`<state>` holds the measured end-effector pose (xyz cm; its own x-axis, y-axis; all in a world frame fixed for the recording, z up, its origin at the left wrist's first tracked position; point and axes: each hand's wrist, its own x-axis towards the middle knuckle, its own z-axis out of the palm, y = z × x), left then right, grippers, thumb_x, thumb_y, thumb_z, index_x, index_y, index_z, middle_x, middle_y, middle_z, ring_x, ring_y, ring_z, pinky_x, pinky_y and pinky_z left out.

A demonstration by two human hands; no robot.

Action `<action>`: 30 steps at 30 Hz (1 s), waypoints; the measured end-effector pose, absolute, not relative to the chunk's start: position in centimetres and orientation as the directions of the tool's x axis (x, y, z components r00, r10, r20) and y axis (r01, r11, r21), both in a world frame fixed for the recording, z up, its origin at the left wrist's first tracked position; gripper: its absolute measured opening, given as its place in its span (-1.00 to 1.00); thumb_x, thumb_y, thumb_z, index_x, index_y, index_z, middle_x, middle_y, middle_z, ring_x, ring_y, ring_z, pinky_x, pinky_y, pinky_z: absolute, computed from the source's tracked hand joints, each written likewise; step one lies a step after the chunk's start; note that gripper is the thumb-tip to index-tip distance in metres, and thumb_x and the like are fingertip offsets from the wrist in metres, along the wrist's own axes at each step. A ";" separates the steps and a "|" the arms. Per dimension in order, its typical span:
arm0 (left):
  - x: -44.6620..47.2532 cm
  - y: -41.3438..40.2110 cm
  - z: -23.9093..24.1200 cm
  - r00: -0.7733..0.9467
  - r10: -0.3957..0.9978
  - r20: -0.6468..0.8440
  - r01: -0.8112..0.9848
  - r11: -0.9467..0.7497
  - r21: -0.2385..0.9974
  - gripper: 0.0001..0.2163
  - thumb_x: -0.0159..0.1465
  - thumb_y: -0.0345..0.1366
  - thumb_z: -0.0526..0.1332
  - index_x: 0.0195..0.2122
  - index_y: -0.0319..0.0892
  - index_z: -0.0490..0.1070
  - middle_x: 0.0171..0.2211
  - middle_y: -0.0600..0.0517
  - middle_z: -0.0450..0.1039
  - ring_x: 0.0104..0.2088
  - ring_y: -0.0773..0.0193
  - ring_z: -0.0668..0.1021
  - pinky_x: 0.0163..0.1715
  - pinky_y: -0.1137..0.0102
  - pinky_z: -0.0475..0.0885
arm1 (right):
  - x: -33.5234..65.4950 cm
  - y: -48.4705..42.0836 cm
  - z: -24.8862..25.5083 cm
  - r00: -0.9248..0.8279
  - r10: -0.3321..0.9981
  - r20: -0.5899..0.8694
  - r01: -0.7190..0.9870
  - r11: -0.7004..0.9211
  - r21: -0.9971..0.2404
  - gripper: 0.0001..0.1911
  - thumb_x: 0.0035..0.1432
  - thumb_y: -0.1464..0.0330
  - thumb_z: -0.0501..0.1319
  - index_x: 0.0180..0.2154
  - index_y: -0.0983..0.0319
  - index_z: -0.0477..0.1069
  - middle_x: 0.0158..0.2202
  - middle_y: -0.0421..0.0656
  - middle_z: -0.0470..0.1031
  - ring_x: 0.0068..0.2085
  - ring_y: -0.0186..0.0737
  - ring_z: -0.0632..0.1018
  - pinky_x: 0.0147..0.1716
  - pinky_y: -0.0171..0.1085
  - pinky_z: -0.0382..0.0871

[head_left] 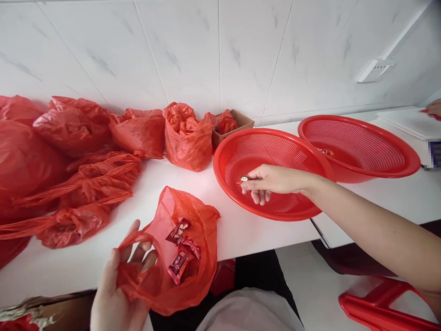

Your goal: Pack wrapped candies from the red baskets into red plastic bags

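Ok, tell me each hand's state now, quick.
Left hand: closed on the mouth of the red plastic bag.
Right hand: pinching a small wrapped sweet over the near red basket.

Single head-worn view, looking forward and down, close over white table (223,233), tiled wall (216,50) behind

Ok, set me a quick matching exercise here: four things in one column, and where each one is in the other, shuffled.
1 left hand
2 right hand
3 cardboard box
4 wrapped sweets

A against the tiled wall
B over the near red basket, pinching a small wrapped piece
C inside the open red bag
D gripping the open red bag at its mouth

Pairs: 1-D, 2-B, 3-A, 4-C.
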<state>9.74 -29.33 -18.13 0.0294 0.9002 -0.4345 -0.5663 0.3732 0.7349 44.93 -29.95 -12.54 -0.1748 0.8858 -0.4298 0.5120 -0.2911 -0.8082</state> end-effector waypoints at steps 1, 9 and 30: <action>9.7 -29.3 -18.2 0.035 0.902 -0.430 -0.571 0.371 0.733 -0.61 0.38 -0.25 -0.05 0.11 -0.06 0.46 -0.39 -0.02 0.61 -0.54 0.29 0.57 -0.54 0.44 0.56 | 44.3 -30.2 -12.1 -0.212 0.884 -0.416 0.480 -0.276 -0.833 -0.51 0.16 -0.06 0.21 -0.27 0.27 0.44 -0.40 -0.11 0.57 -0.44 -0.31 0.54 -0.43 -0.33 0.40; 9.9 -29.7 -18.3 0.055 0.928 -0.369 -0.606 0.324 0.726 -0.63 0.32 -0.24 0.12 0.13 -0.11 0.45 -0.40 -0.02 0.56 -0.55 0.34 0.53 -0.53 0.48 0.54 | 34.5 -30.2 -14.3 -0.341 0.928 -0.147 0.575 0.083 -0.814 -0.53 0.19 -0.05 0.18 -0.27 0.26 0.43 -0.38 -0.16 0.53 -0.38 -0.27 0.52 -0.39 -0.31 0.33; 7.4 -30.1 -19.9 0.025 0.932 -0.363 -0.638 0.294 0.712 -0.56 0.20 -0.13 0.29 0.08 -0.16 0.49 -0.38 0.01 0.45 -0.51 0.41 0.43 -0.51 0.55 0.46 | 32.0 -29.4 -20.7 -0.106 0.948 -0.299 0.993 0.084 -0.084 -0.48 0.16 0.01 0.25 -0.06 0.30 0.37 -0.22 0.07 0.59 -0.19 0.16 0.61 -0.28 -0.13 0.38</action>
<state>7.36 -30.13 -19.92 0.0250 0.9315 -0.3628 -0.6377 0.2943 0.7118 32.02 -29.43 -20.73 -0.1059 0.9483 -0.2992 0.9929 0.0844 -0.0842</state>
